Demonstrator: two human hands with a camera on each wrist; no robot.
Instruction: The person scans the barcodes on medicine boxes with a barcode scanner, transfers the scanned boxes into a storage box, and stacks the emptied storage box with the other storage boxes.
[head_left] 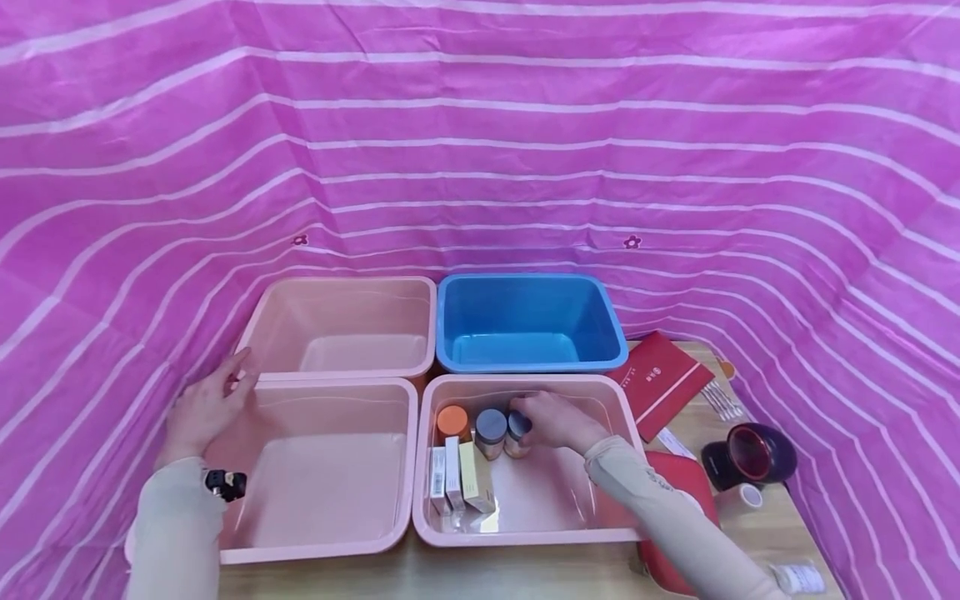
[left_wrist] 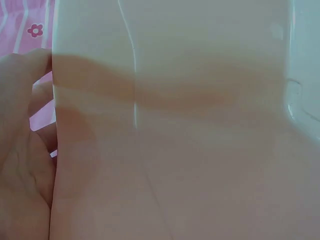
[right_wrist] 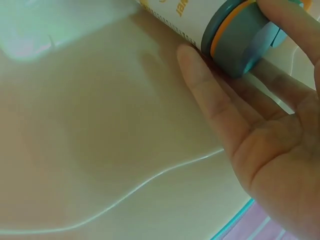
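Head view: the right hand [head_left: 551,421] curls its fingers round a grey-lidded jar [head_left: 517,433] inside the near right pink tub [head_left: 626,417], by the tub's far wall. The jar stands upright, long axis vertical, lid up. Beside it stand a second grey-lidded jar [head_left: 491,432] and an orange-lidded jar [head_left: 452,422]; three small boxes [head_left: 459,475] stand along the tub's left wall. The left hand [head_left: 204,410], fingers relaxed, rests on the far left corner of the near left pink tub [head_left: 330,533]. Behind are a far pink tub [head_left: 345,287] and a blue tub [head_left: 525,283].
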